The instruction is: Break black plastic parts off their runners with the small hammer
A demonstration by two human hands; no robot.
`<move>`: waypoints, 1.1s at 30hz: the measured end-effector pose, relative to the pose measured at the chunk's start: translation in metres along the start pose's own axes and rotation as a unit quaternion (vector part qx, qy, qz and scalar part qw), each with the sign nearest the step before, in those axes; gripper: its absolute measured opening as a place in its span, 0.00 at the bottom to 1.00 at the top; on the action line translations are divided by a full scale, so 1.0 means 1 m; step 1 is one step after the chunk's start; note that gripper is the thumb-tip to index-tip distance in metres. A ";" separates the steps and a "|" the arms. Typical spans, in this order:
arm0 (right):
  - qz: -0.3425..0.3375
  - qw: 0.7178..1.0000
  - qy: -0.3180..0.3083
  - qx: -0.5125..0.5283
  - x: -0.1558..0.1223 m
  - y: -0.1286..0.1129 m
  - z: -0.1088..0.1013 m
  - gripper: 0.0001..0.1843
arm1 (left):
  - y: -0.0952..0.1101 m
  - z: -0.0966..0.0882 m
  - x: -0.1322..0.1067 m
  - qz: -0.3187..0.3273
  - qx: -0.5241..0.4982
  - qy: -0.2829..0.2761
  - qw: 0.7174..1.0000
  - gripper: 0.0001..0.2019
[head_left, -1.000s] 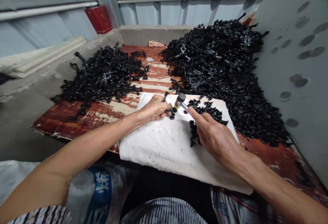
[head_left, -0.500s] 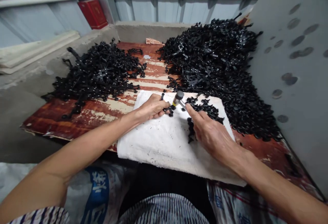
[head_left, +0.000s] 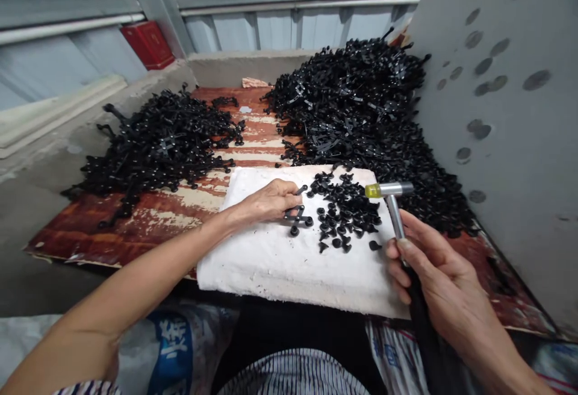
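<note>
My left hand (head_left: pixel 275 200) is closed on a black jointed linkage part (head_left: pixel 295 215) with small round knobs at its ends, low over the white cloth pad (head_left: pixel 253 262). My right hand (head_left: pixel 440 262) grips the black handle of a small mallet (head_left: pixel 392 190), raised above the pad's right edge. The mallet has a metal head with a yellow face on the left and a dark face on the right. Between the hands, many loose black knob-shaped pieces (head_left: pixel 347 208) lie scattered on the pad.
A large heap of black parts (head_left: pixel 352 100) rises at the back right, and a smaller heap of black linkages (head_left: pixel 158 142) lies left on the worn red-brown board (head_left: pixel 72 226). A grey spotted panel (head_left: pixel 497 112) bounds the right side. A red box (head_left: pixel 147 44) stands at the back left.
My right hand has moved the mallet away from my left hand, to the right and toward me, with its head raised. The linkage in my left hand shows more fully. The camera view has shifted.
</note>
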State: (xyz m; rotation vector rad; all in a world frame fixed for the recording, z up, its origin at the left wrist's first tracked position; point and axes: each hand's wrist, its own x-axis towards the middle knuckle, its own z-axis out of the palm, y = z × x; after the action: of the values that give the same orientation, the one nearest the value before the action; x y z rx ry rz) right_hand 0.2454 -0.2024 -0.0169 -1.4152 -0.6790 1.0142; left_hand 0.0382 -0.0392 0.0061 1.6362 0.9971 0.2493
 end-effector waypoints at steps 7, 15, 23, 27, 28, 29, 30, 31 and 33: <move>0.017 1.000 0.000 0.021 0.004 0.007 0.001 0.39 | 0.000 0.001 0.008 0.003 0.053 -0.005 0.999 0.13; 0.022 1.000 -0.007 0.004 0.004 0.006 0.000 0.38 | 0.006 0.003 0.010 -0.008 0.059 -0.006 0.998 0.15; 0.028 0.999 -0.004 0.019 0.005 0.009 -0.001 0.41 | 0.006 0.005 0.012 -0.017 0.068 -0.002 0.998 0.16; 0.026 0.999 -0.005 0.021 0.005 0.008 -0.001 0.41 | 0.002 0.005 0.013 -0.015 0.048 -0.004 0.999 0.16; 0.025 0.999 -0.006 0.019 0.006 0.009 -0.001 0.40 | 0.001 0.004 0.014 -0.015 0.046 -0.005 0.999 0.16; 0.024 1.000 -0.007 0.017 0.006 0.009 -0.001 0.39 | 0.001 0.004 0.014 -0.016 0.045 -0.005 0.999 0.16; 0.022 1.000 -0.009 0.016 0.006 0.009 -0.002 0.39 | 0.000 0.004 0.014 -0.017 0.044 -0.005 0.999 0.16; 0.020 1.000 -0.010 0.014 0.006 0.009 -0.002 0.38 | 0.000 0.004 0.014 -0.019 0.044 -0.004 0.999 0.16; 0.018 1.000 -0.009 0.012 0.006 0.010 -0.002 0.38 | 0.001 0.004 0.014 -0.020 0.050 -0.001 0.999 0.16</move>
State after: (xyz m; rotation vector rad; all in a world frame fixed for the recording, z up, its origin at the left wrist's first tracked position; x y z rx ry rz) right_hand 0.2484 -0.1991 -0.0282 -1.4023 -0.6543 1.0617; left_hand 0.0500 -0.0327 0.0012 1.7050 1.0543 0.1714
